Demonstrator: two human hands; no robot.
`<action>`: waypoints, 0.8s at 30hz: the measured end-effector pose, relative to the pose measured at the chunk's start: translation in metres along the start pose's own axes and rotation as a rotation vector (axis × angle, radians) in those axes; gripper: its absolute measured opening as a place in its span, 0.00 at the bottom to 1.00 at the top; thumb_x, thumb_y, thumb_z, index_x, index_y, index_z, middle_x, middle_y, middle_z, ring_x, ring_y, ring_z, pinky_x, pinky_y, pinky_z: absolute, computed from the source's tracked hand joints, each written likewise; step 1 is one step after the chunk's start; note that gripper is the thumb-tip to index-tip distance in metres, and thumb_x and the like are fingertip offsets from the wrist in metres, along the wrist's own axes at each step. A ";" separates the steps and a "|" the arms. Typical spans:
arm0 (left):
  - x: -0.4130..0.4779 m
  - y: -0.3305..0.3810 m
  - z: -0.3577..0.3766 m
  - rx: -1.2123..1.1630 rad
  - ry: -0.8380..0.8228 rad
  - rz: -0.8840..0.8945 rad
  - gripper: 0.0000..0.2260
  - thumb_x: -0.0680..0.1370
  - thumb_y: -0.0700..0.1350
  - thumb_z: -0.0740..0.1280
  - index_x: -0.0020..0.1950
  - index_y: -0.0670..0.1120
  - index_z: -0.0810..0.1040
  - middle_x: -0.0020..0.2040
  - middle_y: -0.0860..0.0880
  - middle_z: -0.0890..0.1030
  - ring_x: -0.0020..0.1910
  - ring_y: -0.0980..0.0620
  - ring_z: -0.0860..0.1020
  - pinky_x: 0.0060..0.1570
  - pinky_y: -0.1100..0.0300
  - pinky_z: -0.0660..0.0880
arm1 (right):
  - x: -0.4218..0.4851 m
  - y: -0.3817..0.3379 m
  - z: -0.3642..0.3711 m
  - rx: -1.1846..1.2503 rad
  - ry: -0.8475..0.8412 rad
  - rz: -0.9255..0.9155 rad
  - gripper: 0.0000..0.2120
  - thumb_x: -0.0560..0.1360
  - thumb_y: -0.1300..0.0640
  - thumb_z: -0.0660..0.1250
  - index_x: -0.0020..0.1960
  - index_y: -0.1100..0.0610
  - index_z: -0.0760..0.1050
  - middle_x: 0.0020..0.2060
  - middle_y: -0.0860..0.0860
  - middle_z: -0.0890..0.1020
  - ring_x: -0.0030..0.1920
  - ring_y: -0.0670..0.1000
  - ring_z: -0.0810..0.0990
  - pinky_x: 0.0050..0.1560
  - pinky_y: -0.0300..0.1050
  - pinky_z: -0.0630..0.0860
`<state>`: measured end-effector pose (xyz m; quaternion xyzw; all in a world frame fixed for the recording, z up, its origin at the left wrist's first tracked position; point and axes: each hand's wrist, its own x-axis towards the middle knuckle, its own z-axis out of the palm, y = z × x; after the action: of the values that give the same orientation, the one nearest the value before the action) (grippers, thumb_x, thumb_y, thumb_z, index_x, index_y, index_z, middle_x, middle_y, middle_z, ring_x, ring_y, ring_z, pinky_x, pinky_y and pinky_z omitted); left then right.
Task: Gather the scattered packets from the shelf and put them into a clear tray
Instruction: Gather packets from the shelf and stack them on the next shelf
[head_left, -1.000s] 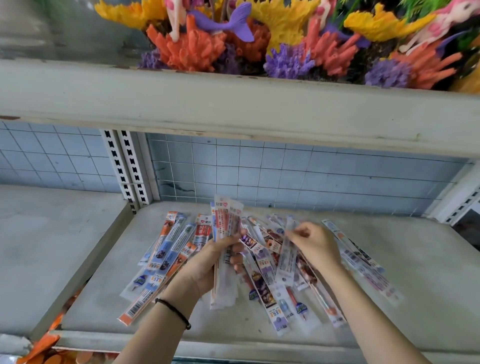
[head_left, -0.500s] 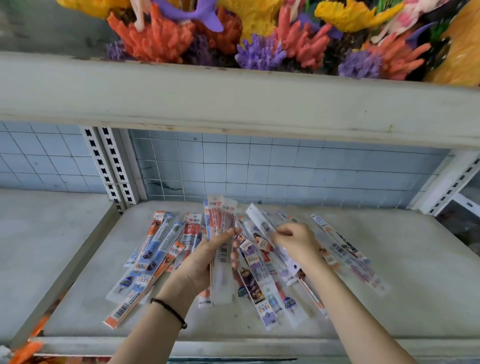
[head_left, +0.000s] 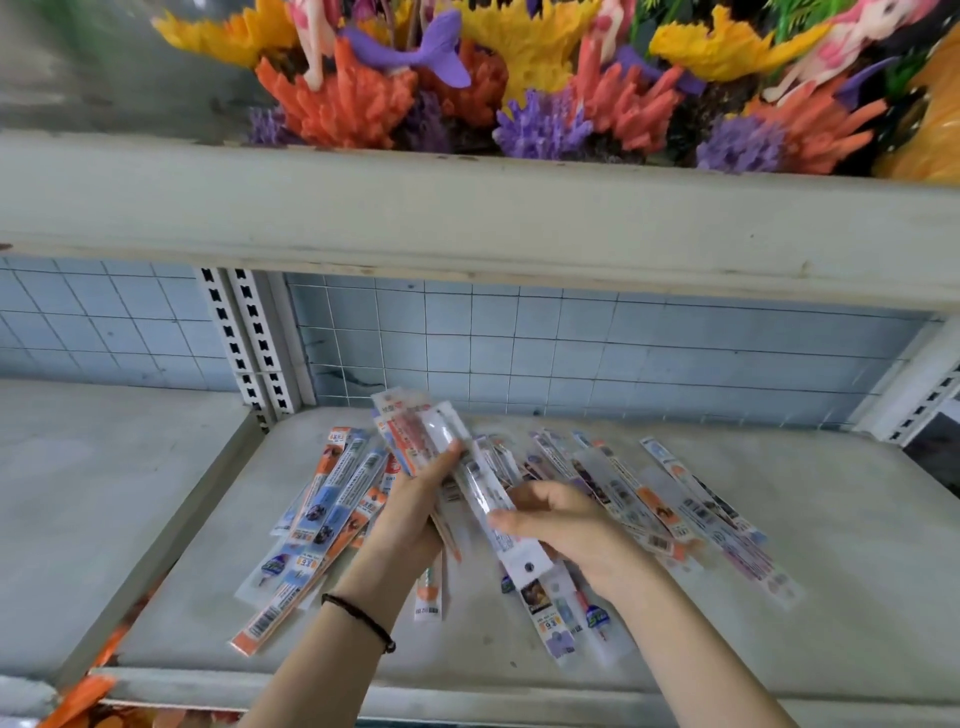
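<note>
left hand grips packet bundle pointing away; right hand pinches clear packet slanting leftward.

Orange-and-blue printed packets – pale grey shelf – blue-grey gridded backing

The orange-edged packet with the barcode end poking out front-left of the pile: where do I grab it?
Pinch the barcode end of the orange-edged packet, coming from the front left. It lies flat, and that end juts clear onto bare shelf, while its far end runs in among the other packets.
</note>
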<state>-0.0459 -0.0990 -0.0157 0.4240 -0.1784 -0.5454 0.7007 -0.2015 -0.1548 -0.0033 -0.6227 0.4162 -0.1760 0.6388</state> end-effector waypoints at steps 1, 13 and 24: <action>0.001 0.000 -0.003 -0.020 0.012 0.002 0.16 0.76 0.43 0.67 0.62 0.37 0.75 0.53 0.36 0.82 0.50 0.39 0.82 0.49 0.46 0.80 | 0.000 0.002 -0.001 0.014 -0.016 0.012 0.12 0.66 0.56 0.77 0.48 0.57 0.82 0.41 0.50 0.86 0.41 0.47 0.82 0.44 0.40 0.76; -0.014 -0.001 -0.017 0.114 -0.173 -0.112 0.24 0.68 0.46 0.75 0.61 0.38 0.77 0.42 0.40 0.83 0.35 0.49 0.80 0.30 0.59 0.77 | 0.016 0.015 -0.016 0.823 0.263 -0.034 0.07 0.72 0.63 0.70 0.48 0.63 0.75 0.42 0.57 0.83 0.43 0.53 0.82 0.39 0.41 0.80; -0.005 0.003 -0.035 -0.276 -0.533 -0.518 0.36 0.71 0.61 0.68 0.73 0.43 0.67 0.61 0.37 0.74 0.46 0.38 0.79 0.41 0.46 0.78 | 0.033 -0.005 -0.018 0.499 0.206 -0.144 0.02 0.74 0.65 0.69 0.46 0.62 0.79 0.39 0.57 0.82 0.32 0.49 0.78 0.28 0.37 0.75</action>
<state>-0.0205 -0.0805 -0.0327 0.2005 -0.1663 -0.8137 0.5196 -0.1940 -0.1920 -0.0069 -0.4529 0.3775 -0.3804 0.7125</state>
